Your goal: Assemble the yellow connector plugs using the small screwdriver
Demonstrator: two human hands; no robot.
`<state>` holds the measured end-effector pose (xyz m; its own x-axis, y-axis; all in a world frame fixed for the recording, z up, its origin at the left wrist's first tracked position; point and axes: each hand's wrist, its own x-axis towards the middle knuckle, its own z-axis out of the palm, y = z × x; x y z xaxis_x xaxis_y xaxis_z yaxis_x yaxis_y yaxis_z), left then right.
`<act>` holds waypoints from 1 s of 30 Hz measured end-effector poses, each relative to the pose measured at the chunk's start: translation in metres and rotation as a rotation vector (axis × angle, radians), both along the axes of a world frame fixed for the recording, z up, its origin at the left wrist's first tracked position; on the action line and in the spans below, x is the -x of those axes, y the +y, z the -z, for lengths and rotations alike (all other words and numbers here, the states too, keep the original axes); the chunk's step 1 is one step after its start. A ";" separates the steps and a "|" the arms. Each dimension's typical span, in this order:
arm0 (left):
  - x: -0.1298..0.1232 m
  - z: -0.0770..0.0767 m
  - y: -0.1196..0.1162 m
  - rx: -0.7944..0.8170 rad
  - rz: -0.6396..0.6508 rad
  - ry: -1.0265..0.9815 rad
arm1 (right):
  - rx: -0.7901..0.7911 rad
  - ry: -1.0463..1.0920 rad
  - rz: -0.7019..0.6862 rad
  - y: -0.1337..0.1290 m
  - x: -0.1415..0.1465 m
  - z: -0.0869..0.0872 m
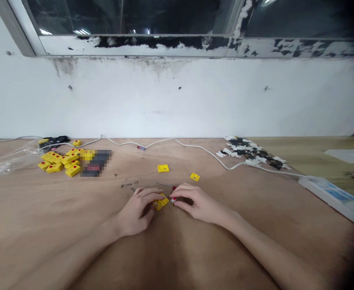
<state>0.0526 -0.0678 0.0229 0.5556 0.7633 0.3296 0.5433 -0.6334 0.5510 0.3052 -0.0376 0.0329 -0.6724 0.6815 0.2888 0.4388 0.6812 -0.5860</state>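
My left hand (140, 209) is closed on an opened yellow plastic case (161, 202), with the fingers over its far left side and the thumb near the table. Part of the case's inside shows to the right of the fingers. Between thumb and fingertips, my right hand (199, 203) pinches a small white part with a red button (173, 200), just right of the case. Behind the hands lies a screwdriver (165, 185), its red handle partly hidden by my right hand. Small screws (127, 185) are scattered left of it.
Farther back are a yellow case piece (163, 168) and a smaller yellow plate (195, 177). Several yellow boxes with red buttons (54, 167) are heaped at left. Black and white scraps (249, 151) lie back right. A white cable (201, 149) runs to a power strip (330, 193).
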 end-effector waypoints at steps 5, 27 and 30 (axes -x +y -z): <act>0.006 -0.001 0.003 -0.018 -0.154 0.055 | -0.017 0.005 -0.013 0.000 0.000 0.000; 0.005 0.000 0.005 -0.023 -0.023 0.154 | 0.012 0.172 0.032 -0.012 0.021 0.011; 0.018 -0.007 0.012 -0.057 -0.033 0.160 | -0.025 0.154 0.072 -0.010 0.016 0.009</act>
